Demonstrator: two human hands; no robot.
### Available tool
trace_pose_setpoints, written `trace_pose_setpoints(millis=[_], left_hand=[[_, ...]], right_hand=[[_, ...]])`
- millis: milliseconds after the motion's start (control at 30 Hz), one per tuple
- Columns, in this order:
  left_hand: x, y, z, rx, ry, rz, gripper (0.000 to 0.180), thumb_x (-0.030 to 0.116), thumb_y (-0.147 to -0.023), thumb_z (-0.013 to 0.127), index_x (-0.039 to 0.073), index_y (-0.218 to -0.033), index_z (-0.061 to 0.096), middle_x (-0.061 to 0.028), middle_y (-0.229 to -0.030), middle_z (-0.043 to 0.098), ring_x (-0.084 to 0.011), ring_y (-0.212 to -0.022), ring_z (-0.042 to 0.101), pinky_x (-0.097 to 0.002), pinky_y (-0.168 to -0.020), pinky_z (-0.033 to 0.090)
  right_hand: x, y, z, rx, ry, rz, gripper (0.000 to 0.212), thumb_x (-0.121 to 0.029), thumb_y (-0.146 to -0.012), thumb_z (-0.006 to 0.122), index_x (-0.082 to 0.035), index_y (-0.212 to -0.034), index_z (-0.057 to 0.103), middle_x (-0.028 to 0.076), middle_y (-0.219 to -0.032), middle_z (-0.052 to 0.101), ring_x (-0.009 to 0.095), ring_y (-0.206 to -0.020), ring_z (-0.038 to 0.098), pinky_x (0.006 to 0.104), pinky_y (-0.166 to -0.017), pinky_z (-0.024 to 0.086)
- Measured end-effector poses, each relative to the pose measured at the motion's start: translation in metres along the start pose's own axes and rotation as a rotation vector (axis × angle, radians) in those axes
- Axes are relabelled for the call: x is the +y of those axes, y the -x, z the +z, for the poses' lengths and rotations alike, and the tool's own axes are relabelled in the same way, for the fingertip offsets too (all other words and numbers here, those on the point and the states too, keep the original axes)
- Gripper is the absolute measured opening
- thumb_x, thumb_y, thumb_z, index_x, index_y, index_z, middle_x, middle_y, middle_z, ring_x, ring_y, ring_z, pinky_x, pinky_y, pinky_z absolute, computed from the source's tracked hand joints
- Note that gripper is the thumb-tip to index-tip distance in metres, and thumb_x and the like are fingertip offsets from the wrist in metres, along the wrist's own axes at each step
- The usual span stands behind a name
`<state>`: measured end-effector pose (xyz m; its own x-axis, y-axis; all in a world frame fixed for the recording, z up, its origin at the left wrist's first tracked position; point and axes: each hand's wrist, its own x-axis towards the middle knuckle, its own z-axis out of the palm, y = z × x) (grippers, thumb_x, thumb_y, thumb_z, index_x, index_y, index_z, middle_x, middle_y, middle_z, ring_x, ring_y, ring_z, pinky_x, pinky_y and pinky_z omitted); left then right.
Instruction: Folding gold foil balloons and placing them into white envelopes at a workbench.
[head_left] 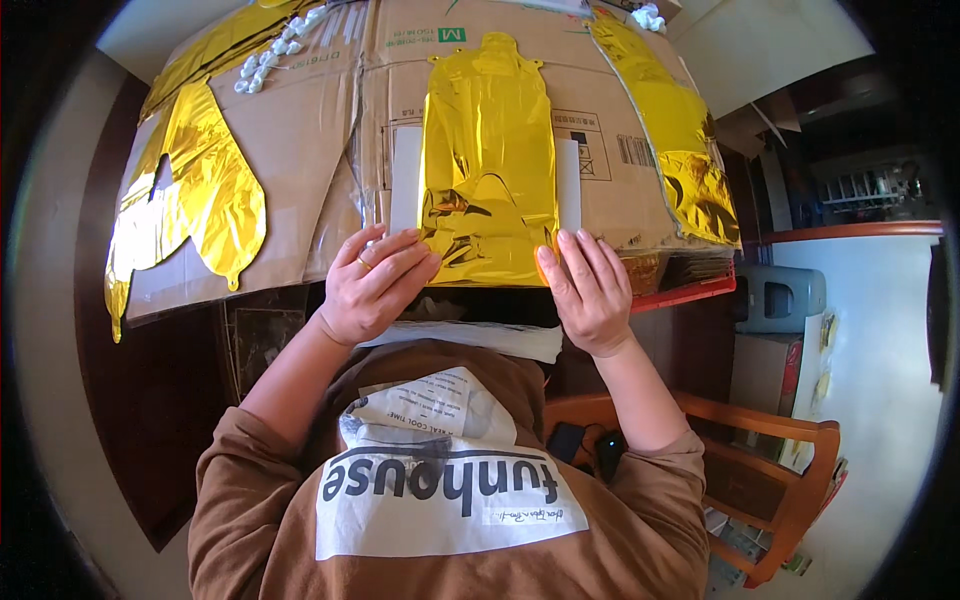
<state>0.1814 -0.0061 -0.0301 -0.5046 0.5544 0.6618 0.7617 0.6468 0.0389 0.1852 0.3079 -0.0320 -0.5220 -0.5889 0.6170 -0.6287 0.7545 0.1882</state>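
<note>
Head view, our only one: we have a long, shiny gold foil piece with a narrowed, rounded top and small side tabs (490, 130), lying lengthwise on the brown cardboard work surface (320, 150), its lower end at the near edge. White flat material (405, 180) shows past both long sides, seemingly underneath. Left hand (375, 278), ring on one finger, sits at the lower left edge, fingers slightly bent and close together; we can't tell if it pinches or just presses. Right hand (592, 295) is at the lower right edge, fingers fairly straight, spread narrow; grip unclear too. The foil is creased near its lower left, smoother above. For good handling, we'd say keep both hands level, pull evenly outward with light fingertips, and ease creases toward the edges; thin foil probably dents or skews if one side gets tugged harder. We'd also check that the sides stay parallel with the white material. A forked gold foil piece (230, 190) lies left, a long gold foil strip (665, 115) right, both well apart from the hands.
</note>
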Motion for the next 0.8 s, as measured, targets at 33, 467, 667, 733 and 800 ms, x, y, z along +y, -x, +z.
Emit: trace_pose_setpoints(millis=[33,467,667,733,800], left_hand=[[0.000,0.000,-0.001,0.001,0.001,-0.004,0.028,0.009,-0.076,0.075,0.011,-0.104,0.074,-0.0027,-0.108,0.068,-0.0211,-0.108,0.067,-0.0419,-0.098,0.048],[-0.046,-0.073,-0.065,0.111,0.010,0.258,0.023,0.010,-0.079,0.069,0.009,-0.103,0.072,-0.0024,-0.097,0.068,-0.0168,-0.094,0.067,-0.0429,-0.094,0.052],[-0.102,-0.164,-0.114,0.226,-0.289,0.555,0.027,0.013,-0.080,0.071,0.005,-0.106,0.072,-0.0034,-0.096,0.068,-0.0161,-0.089,0.067,-0.0406,-0.090,0.054],[-0.107,-0.136,-0.084,0.193,-0.262,0.572,0.027,0.013,-0.077,0.071,0.006,-0.103,0.071,-0.0024,-0.094,0.067,-0.0161,-0.091,0.067,-0.0397,-0.091,0.055],[-0.107,-0.104,-0.044,0.040,-0.109,0.542,0.027,0.014,-0.076,0.070,0.007,-0.102,0.070,-0.0019,-0.093,0.066,-0.0166,-0.092,0.068,-0.0391,-0.091,0.056]], right_hand=[[0.000,-0.001,-0.002,-0.006,-0.005,-0.001,0.031,-0.017,-0.094,0.065,-0.011,-0.125,0.069,0.014,-0.122,0.069,0.033,-0.111,0.066,0.0425,-0.092,0.054],[0.039,-0.080,-0.061,0.146,0.045,-0.225,0.026,-0.015,-0.091,0.073,0.000,-0.112,0.072,0.014,-0.100,0.074,0.022,-0.089,0.073,0.0281,-0.061,0.050],[0.097,-0.171,-0.073,0.348,0.269,-0.369,0.021,-0.016,-0.093,0.069,-0.006,-0.111,0.073,0.010,-0.103,0.075,0.018,-0.087,0.073,0.0255,-0.061,0.053],[0.094,-0.154,-0.052,0.205,0.238,-0.427,0.023,-0.012,-0.091,0.068,-0.003,-0.113,0.071,0.010,-0.101,0.074,0.020,-0.093,0.073,0.0279,-0.064,0.054],[0.092,-0.110,-0.008,0.096,0.129,-0.481,0.023,-0.009,-0.090,0.065,-0.002,-0.111,0.070,0.011,-0.100,0.073,0.022,-0.097,0.072,0.0299,-0.066,0.054]])
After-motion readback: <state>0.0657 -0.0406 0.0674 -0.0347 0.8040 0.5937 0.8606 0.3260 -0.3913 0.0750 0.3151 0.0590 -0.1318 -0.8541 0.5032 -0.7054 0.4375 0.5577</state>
